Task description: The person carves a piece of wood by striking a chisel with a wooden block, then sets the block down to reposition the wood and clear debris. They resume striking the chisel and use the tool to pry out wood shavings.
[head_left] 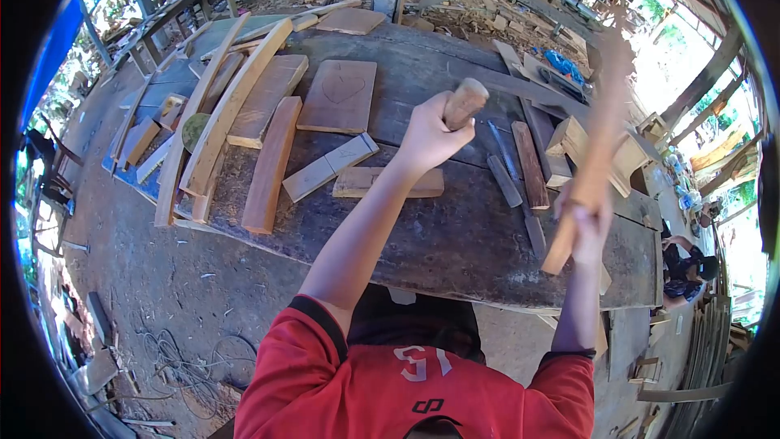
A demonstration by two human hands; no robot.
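My left hand is closed around a thick wooden handle, its worn end sticking up above the fist. Whatever the handle belongs to is hidden by the hand. Beneath my left forearm lies a short wooden block on the dark workbench. My right hand grips a long wooden stick, raised and tilted, its upper part smeared by motion. Near the right hand lie a reddish wood strip, a narrow grey bar and a thin blue strip.
To the left lie long curved wood pieces, a board with a heart drawn on it and a marked block. Angular wood blocks sit at the right. A person is beyond the right edge; cables lie on the floor.
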